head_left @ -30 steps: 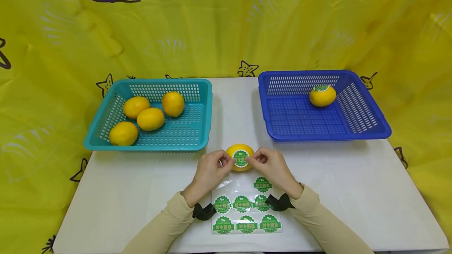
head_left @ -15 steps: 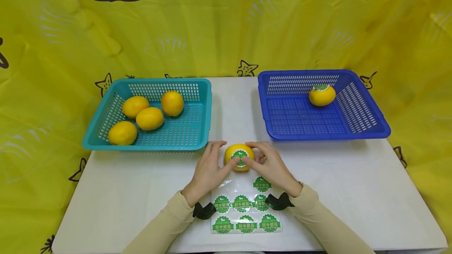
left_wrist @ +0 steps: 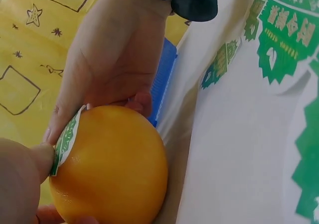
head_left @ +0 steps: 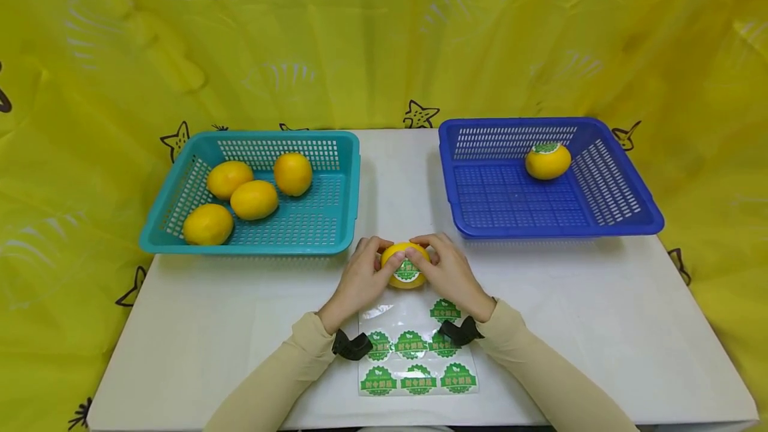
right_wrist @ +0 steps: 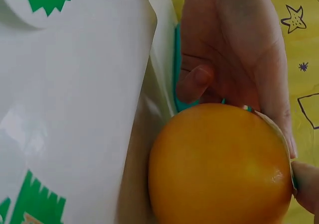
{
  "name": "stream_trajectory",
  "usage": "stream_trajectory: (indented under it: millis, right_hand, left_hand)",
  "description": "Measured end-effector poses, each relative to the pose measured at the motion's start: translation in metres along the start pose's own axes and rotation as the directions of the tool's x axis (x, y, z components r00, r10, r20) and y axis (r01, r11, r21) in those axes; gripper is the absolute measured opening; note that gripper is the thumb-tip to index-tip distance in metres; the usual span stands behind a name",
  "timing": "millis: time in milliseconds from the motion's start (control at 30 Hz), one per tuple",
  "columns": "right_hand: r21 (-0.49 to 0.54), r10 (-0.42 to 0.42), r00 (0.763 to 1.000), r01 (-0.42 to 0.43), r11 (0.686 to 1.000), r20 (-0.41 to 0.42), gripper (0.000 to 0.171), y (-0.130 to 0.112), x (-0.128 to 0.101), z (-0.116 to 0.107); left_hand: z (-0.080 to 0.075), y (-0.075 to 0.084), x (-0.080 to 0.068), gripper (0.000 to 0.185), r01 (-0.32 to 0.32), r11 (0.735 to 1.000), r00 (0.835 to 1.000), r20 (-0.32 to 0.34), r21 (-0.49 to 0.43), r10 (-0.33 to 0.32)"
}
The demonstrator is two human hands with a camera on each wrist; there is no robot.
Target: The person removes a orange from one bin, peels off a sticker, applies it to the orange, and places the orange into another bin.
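Observation:
A yellow lemon (head_left: 403,247) rests on the table between both hands, with a round green-and-white sticker (head_left: 407,272) on its near face. My left hand (head_left: 362,280) holds the lemon's left side, its thumb pressing the sticker. From the other side my right hand (head_left: 449,275) grips the fruit, and its thumb lies beside the left one on the label. In the left wrist view the sticker (left_wrist: 66,142) stands slightly away from the lemon (left_wrist: 114,169) along one edge. The right wrist view shows the lemon (right_wrist: 219,169) large, with the sticker seen nearly edge-on.
A sheet of green stickers (head_left: 399,320) lies under the wrists on the white table (head_left: 210,339). At the back left, a teal basket (head_left: 312,245) holds several lemons. The blue basket (head_left: 510,212) at the back right contains one labelled lemon (head_left: 548,164). Behind hangs a yellow curtain (head_left: 384,52).
The hands went from pinching the sticker's edges to spreading their fingers round the lemon. Both thumbs have moved up over the label and now press it, with the fingers closed onto the fruit's sides.

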State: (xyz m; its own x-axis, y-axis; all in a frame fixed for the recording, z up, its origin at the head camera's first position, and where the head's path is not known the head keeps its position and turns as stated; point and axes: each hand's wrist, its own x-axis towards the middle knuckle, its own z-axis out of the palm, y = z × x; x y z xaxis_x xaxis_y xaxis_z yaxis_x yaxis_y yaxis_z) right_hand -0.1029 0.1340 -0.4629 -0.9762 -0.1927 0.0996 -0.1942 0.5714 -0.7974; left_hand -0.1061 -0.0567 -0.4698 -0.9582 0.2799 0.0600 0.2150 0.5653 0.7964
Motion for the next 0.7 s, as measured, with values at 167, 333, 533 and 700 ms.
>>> stream_trajectory:
  millis: [167, 333, 533, 700]
  right_hand:
    - [0.008, -0.038, 0.999, 0.038, 0.999, 0.008, 0.036, 0.004, 0.000, -0.002]
    - [0.001, -0.044, 0.998, 0.044, 0.999, 0.049, 0.040, 0.007, -0.002, -0.004]
    - [0.002, -0.055, 0.988, 0.055, 0.998, 0.145, 0.058, 0.011, -0.003, -0.011]
    - [0.019, -0.076, 0.977, 0.073, 0.997, 0.201, 0.066, 0.012, -0.002, -0.018]
  left_hand:
    - [0.000, -0.003, 0.000, 0.035, -0.035, 0.998, 0.999, 0.000, -0.044, 0.035]
    - [-0.002, -0.008, 0.000, 0.039, -0.042, 0.997, 0.998, 0.036, -0.068, 0.044]
    - [-0.011, -0.012, -0.003, 0.055, -0.021, 0.996, 0.990, 0.137, -0.092, 0.033]
    - [-0.014, -0.014, -0.002, 0.058, -0.058, 0.995, 0.988, 0.142, -0.076, 0.068]
